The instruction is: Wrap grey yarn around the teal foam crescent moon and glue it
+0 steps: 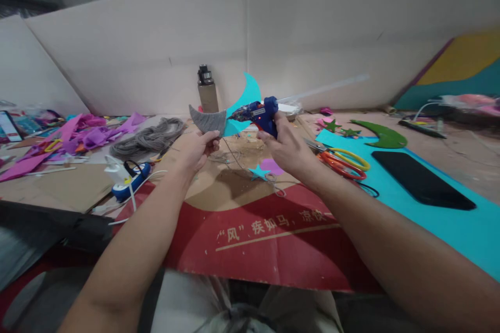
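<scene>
My left hand (201, 151) pinches a crescent cut-out (250, 91) at its lower edge. Grey yarn covers the left part of the crescent; the right part is bare turquoise. A blue hot glue gun (267, 114) is gripped in my right hand (287, 145), its nozzle at the border between yarn and bare surface. A long pale glue stick (328, 87) juts from the gun's back. A strand of yarn (233, 152) hangs from the crescent towards a small turquoise star (259, 172) on the cardboard (273, 250).
Left lie a grey yarn skein (148, 137), purple scraps (96, 135) and a blue power strip (130, 182) with a white plug. To the right are orange- and yellow-handled scissors (346, 164), a black phone (422, 177) and a green crescent (385, 135). Behind stands a dark-topped bottle (208, 93) before a white partition.
</scene>
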Demonstrator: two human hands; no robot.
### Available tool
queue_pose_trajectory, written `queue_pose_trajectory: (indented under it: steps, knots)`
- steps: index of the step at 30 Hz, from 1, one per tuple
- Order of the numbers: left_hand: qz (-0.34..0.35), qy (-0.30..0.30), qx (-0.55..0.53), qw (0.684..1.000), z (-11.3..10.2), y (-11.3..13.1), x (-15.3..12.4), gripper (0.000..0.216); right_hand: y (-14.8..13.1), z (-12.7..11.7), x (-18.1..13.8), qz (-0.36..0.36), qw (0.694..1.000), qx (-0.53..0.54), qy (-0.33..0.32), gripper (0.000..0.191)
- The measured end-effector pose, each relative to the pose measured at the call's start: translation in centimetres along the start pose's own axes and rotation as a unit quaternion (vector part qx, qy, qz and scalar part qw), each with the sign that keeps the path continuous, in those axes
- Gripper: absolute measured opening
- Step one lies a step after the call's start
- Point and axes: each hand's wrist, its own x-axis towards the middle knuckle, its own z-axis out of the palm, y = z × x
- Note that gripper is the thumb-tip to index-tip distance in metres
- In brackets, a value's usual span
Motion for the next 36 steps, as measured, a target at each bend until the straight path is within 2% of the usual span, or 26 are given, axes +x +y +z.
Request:
queue_pose_trajectory:
  steps: [12,16,23,32,36]
  knots:
    - [0.001,-0.002,0.019,1.0,0.32,0.11,-0.32,0.023,0.53,0.04,0.28,-0.008,1.0,0.001,0.018,0.035]
    - [0.003,-0.008,0.023,1.0,0.29,-0.01,-0.27,0.024,0.41,-0.12,0.3,-0.004,0.999,-0.029,0.028,0.036]
    - [0.003,-0.013,0.037,0.999,0.23,0.04,-0.35,0.024,-0.13,-0.52,0.31,0.012,0.998,-0.05,0.029,0.023]
    - [0.005,-0.028,0.049,0.998,-0.28,-0.35,-0.01,0.023,-0.17,-0.65,0.28,0.014,0.995,-0.09,0.047,0.025]
    - [0.001,-0.028,0.054,0.998,-0.44,-0.4,0.13,0.022,0.01,-0.57,0.34,0.014,0.996,-0.06,0.067,0.025]
